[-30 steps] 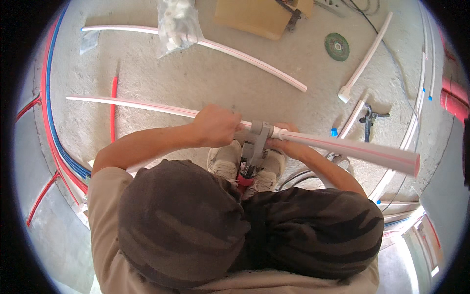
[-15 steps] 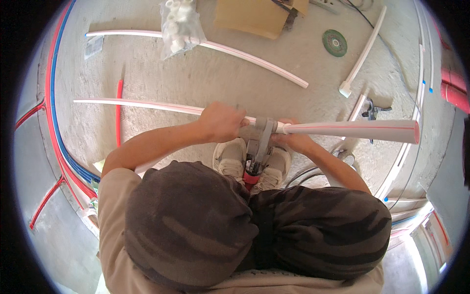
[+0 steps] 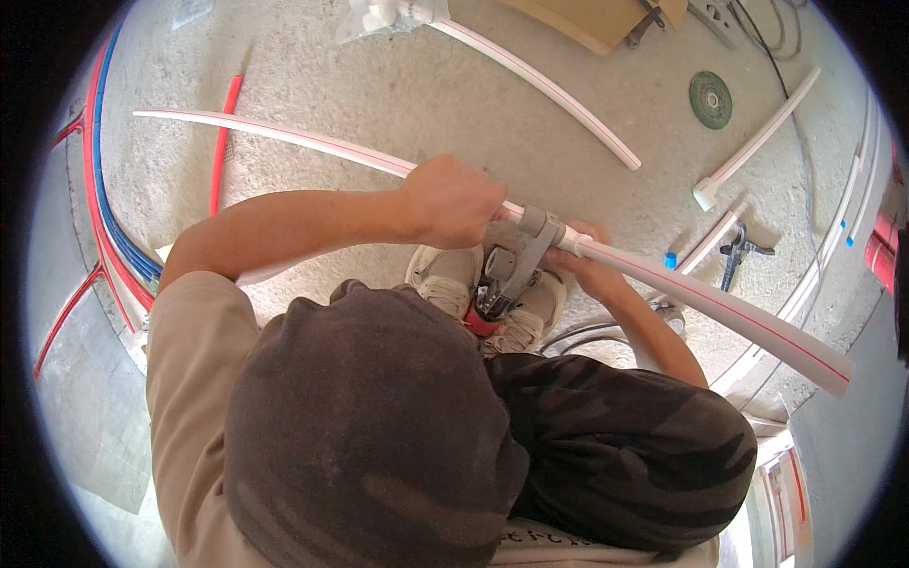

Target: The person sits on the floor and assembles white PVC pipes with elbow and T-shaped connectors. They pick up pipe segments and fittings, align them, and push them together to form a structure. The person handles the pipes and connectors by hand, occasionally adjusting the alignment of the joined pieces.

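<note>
My left hand (image 3: 453, 201) is closed around a white pipe with a red stripe (image 3: 312, 142), which reaches out to the far left. At the other side my right hand (image 3: 589, 269) wraps round a second white pipe (image 3: 715, 298), just beside its white collar (image 3: 573, 237). That pipe slants toward the near right. Between both hands stands a pipe fusion welder (image 3: 511, 270), its grey heating head in line with the two pipes. Its red body sits between my shoes (image 3: 447, 279). Part of my right hand's fingers is hidden behind the pipe.
On the concrete floor lie another white pipe (image 3: 540, 80), a bag of white fittings (image 3: 388, 17), a green cutting disc (image 3: 710, 100), a white pipe with an elbow (image 3: 757, 142), a black tool (image 3: 736, 256) and a red tube (image 3: 224, 151). Blue and red pipes (image 3: 106, 189) run along the left.
The line of pipes has tilted, its right end now lower and nearer. Both hands still grip it at the welder. The whole view has shifted, and a blue cap now shows at the right.
</note>
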`<control>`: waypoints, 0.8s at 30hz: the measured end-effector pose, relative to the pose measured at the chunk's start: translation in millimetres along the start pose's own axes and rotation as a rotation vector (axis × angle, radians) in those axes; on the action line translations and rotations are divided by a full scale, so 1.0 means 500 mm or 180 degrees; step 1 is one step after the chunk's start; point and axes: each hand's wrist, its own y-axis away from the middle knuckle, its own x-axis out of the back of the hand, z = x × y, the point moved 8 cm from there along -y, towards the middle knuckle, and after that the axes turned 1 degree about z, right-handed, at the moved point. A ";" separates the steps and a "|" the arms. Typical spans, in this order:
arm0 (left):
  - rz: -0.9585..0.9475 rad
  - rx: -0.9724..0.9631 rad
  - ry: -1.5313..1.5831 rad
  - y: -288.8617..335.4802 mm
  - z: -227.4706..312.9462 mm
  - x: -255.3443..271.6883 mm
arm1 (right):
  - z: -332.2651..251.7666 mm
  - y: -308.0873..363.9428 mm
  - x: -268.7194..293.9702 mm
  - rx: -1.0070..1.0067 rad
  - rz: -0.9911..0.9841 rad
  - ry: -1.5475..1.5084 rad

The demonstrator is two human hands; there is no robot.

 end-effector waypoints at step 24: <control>0.0188 -0.0329 -0.0245 -0.007 -0.009 -0.005 | -0.011 -0.004 0.018 0.0061 -0.0079 0.0802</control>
